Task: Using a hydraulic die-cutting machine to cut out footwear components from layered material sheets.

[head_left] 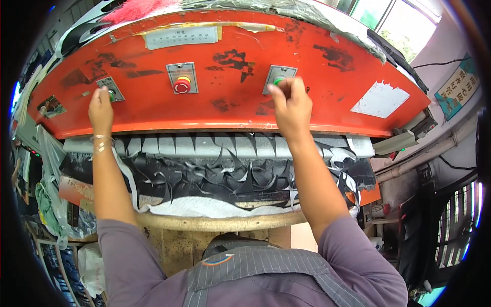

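My left hand [101, 107] is curled closed at the left control plate [117, 88] of a red machine; a green push button [111, 95] shows partly behind it. My right hand [295, 105] is curled too, thumb and forefinger at another green button [279, 80] on the right plate. Whether either button is pressed in, I cannot tell. Between them sits a red emergency stop button [181, 85] with a yellow collar. Below the red panel, black and white cut sheet scraps [230, 171] with pointed, curling strips lie on the machine's bed.
A pale curved board edge [220, 221] runs along the front of the bed, close to my body. Plastic bags [51, 179] hang at the left. A grey bracket [404, 140] juts out at the right. Pink fluffy material [138, 10] and sheets lie on top of the machine.
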A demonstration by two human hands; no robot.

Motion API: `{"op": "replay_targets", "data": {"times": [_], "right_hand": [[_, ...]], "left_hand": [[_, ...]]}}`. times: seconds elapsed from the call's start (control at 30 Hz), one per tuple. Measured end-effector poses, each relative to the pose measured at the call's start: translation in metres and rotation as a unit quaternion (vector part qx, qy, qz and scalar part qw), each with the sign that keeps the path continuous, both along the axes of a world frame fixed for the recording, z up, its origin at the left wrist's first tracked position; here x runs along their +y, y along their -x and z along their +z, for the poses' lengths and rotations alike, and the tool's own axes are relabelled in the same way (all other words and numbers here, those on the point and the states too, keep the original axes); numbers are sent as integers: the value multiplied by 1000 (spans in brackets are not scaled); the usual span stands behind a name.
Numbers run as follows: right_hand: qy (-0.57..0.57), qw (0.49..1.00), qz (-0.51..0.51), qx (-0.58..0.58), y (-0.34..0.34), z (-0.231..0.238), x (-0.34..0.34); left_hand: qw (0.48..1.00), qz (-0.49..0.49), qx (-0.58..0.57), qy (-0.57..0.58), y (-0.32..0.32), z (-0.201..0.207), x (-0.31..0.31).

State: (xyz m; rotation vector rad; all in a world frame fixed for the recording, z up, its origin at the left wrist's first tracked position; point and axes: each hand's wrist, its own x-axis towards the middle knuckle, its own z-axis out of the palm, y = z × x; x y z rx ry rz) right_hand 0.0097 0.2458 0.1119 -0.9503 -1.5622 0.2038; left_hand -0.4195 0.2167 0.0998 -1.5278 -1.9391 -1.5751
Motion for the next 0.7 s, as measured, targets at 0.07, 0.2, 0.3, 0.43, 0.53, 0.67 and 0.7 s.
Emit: {"op": "replay_targets", "data": {"times": [0.07,0.2,0.3,0.43,0.53,0.67,0.7], "right_hand": [[82,995,26,-47,-7,-33,-45],[236,875,204,-371,-21,-103,-145],[139,856,233,-440,-14,-136,-189],[143,861,134,-470,-5,-163,-193],[140,869,135,-456,-2,-156,-183],[145,867,144,-454,1,-155,-181],[153,859,162,-461,0,-152,-181]], "left_hand": [[994,-106,-17,-5,-41,-31,-31],[933,-278,16,228,-167,-98,-121],[889,-357,2,287,-222,-129,-181],[918,-312,123,213,-255,-149,-193],[929,-295,108,197,-255,-150,-184],[925,-293,87,227,-252,-144,-181],[922,-299,92,226,-249,-141,-181]]}}
